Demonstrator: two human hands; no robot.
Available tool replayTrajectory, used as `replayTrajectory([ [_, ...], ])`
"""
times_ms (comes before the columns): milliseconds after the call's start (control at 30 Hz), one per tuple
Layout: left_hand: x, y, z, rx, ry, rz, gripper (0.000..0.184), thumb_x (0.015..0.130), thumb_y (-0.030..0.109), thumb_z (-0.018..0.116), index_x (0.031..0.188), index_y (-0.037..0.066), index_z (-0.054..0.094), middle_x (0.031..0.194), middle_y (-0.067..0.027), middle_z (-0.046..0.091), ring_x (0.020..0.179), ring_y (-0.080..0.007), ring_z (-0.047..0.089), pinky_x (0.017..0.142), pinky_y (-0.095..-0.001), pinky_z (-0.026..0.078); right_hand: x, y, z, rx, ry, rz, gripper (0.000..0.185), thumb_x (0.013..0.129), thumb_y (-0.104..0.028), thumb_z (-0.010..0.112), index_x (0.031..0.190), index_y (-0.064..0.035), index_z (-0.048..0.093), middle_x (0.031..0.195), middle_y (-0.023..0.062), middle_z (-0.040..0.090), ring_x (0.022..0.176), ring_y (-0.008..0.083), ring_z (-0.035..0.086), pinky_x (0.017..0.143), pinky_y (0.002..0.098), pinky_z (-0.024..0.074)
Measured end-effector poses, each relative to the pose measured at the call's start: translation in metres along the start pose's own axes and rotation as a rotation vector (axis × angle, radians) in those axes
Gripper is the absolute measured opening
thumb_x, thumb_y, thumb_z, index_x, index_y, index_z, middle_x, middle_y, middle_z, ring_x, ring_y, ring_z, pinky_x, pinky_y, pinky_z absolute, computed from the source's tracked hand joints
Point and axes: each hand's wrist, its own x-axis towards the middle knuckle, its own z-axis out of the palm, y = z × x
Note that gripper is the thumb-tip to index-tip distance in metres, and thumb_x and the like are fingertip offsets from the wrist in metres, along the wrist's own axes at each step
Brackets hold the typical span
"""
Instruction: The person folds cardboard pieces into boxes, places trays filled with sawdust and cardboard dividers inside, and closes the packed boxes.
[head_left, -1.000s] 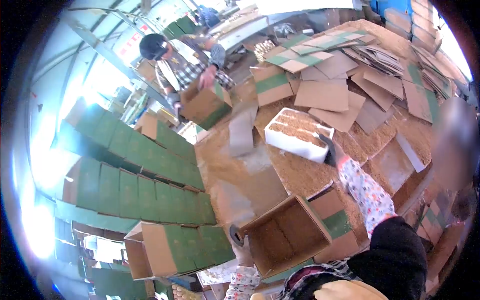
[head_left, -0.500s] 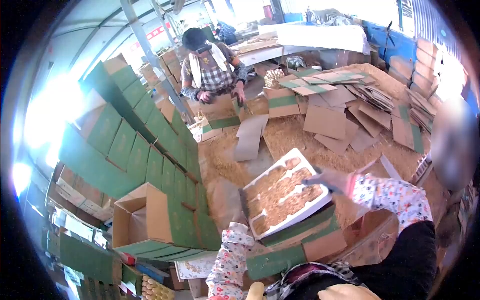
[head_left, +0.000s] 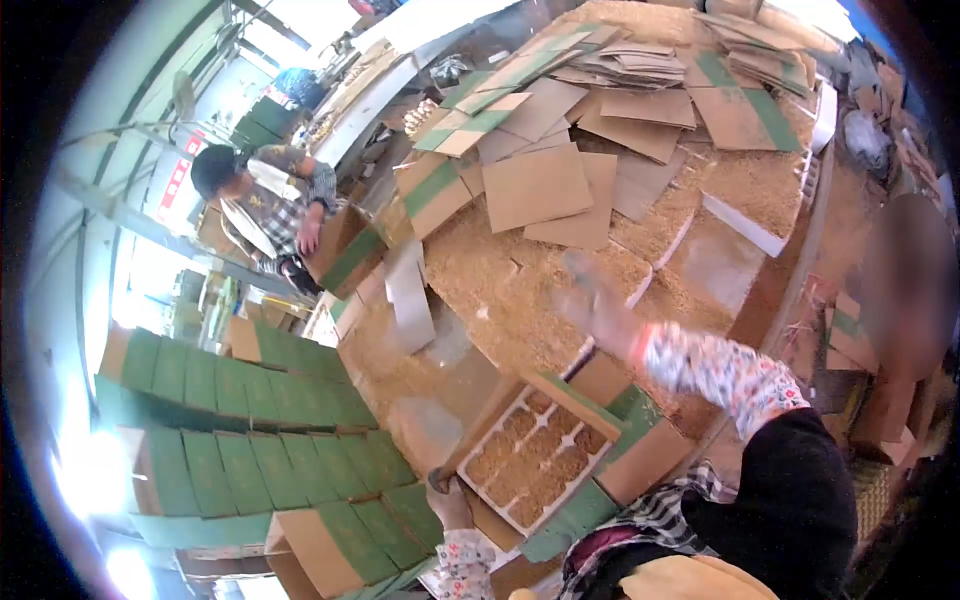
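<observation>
A white foam tray [head_left: 527,452] filled with brown, crumbly material sits inside an open cardboard box [head_left: 508,392] in front of me. My left hand [head_left: 450,503] grips the box at its left side, the fingers at the wall's edge. My right hand [head_left: 597,309] is apart from the box, above the material-covered work surface [head_left: 515,290]. It is blurred, its fingers look spread, and nothing shows in it. Green-striped cardboard [head_left: 640,445] lies right beside the box.
Green-and-tan boxes [head_left: 215,465] stand in rows at the left. Flat cardboard sheets [head_left: 535,190] are piled at the back. Across the surface, a co-worker [head_left: 265,200] handles another box [head_left: 345,250]. A white-edged tray [head_left: 745,228] lies at the right.
The white tray has gone from my hands down into the box. My right hand has let go of it and moved away. The view has turned, and my left hand now holds the box.
</observation>
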Motion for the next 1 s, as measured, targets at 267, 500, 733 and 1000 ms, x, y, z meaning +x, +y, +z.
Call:
replayTrajectory([
  [267, -0.002, 0.022, 0.010, 0.240, 0.094, -0.023, 0.022, 0.070, -0.005, 0.053, 0.092, -0.003, 0.052, 0.086, -0.0101, 0.056, 0.081, -0.0193, 0.055, 0.076, -0.0281, 0.044, 0.198, 0.217, -0.004, -0.241, 0.190, 0.679, 0.075, 0.067, -0.027, 0.072, 0.124, 0.0068, 0.037, 0.118, 0.0235, 0.050, 0.108, 0.0332, 0.051, 0.093, 0.0390, 0.0389],
  [500, -0.002, 0.013, 0.000, 0.199, 0.049, -0.002, 0.024, 0.071, -0.003, 0.057, 0.094, 0.001, 0.056, 0.087, -0.0063, 0.060, 0.081, -0.0170, 0.056, 0.076, -0.0280, 0.044, 0.184, 0.204, 0.017, 0.083, 0.330, 0.231, 0.041, 0.070, -0.024, 0.067, 0.102, -0.0010, 0.054, 0.079, 0.0141, 0.062, 0.076, 0.0310, 0.060, 0.068, 0.0393, 0.0463],
  [733, 0.002, -0.003, -0.001, -0.029, -0.085, 0.071, 0.020, 0.084, 0.010, 0.056, 0.102, 0.000, 0.053, 0.095, -0.0085, 0.058, 0.088, -0.0184, 0.054, 0.079, -0.0319, 0.044, 0.000, -0.071, 0.077, -0.564, -0.451, -0.940, 0.030, 0.088, -0.015, 0.040, 0.115, -0.0037, 0.039, 0.061, 0.0177, 0.050, 0.054, 0.0301, 0.052, 0.050, 0.0392, 0.0420],
  [1000, -0.039, 0.082, -0.037, 0.295, 0.018, 0.771, 0.043, 0.081, 0.020, 0.058, 0.120, 0.007, 0.046, 0.111, -0.0163, 0.049, 0.101, -0.0251, 0.049, 0.082, -0.0336, 0.046, -0.164, -0.054, 0.093, -0.298, -1.301, -1.274, 0.045, 0.081, -0.021, 0.049, 0.125, -0.0125, 0.042, 0.119, 0.0105, 0.050, 0.110, 0.0243, 0.047, 0.095, 0.0390, 0.0348],
])
